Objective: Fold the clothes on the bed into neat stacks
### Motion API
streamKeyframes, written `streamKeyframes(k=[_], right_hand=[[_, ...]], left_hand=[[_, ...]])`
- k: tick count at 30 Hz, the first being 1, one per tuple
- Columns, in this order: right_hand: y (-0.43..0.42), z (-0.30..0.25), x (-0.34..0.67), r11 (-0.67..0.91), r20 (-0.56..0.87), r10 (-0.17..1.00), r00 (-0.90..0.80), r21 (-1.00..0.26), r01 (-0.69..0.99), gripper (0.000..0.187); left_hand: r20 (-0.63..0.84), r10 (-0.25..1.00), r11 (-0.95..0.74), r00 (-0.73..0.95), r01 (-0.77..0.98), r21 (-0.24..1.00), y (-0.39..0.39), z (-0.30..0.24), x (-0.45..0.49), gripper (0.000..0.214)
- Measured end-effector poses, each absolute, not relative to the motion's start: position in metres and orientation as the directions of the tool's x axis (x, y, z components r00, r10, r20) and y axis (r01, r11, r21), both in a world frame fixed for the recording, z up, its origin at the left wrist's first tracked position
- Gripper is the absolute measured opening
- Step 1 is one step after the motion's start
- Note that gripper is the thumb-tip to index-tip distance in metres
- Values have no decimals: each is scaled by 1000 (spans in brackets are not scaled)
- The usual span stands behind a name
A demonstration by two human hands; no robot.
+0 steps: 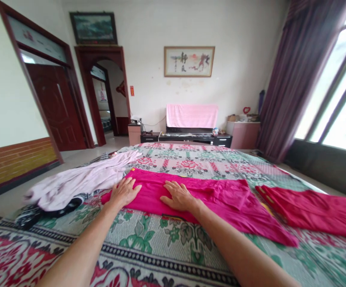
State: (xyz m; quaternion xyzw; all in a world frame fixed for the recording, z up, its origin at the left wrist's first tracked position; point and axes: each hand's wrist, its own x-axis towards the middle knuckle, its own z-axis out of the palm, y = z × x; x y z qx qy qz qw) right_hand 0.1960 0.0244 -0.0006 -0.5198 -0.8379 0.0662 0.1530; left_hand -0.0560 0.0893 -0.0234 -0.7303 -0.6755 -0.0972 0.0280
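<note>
A bright pink garment [220, 199] lies spread across the patterned bed cover [161, 243]. My left hand [125, 191] rests flat on its left end, fingers stretched out. My right hand [177, 196] lies flat on the same garment a little to the right, fingers also spread. Neither hand grips the cloth.
A pale pink garment [80, 181] is heaped at the bed's left, over something dark [32, 213]. A red garment [313, 211] lies at the right. Beyond the bed stand a low dark cabinet [187, 138] with a pink towel [191, 115], a doorway [107, 99] and purple curtains [295, 79].
</note>
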Motion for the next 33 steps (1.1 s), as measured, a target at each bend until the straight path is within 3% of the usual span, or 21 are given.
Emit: streamKeyframes(k=[5,11,15,19,26,33], right_hand=[[0,11,210,468,253,877,-409,-250,848,41],[-29,18,262,362,357,891,-282,-180,915,26],[-45,28,310,165,340,935,-100,-168,972,25],[-56,28,345,-6,283,957,66,-208,978,24],[-53,11,362,-22,273,959,79,-207,978,28],[-45,2,363,-30,364,926,102,-198,980,26]], left_hand=[[261,961,-118,94,990,78,94,-29,-62,57],[475,836,-322,275,947,19,83,-27,-47,44],[477,777,-466,411,885,-5,62,-15,-4,34],[436,733,-601,523,797,54,41,-7,57,32],[464,599,-778,652,611,146,30,-10,146,32],[455,638,-752,621,631,193,35,-12,189,31]])
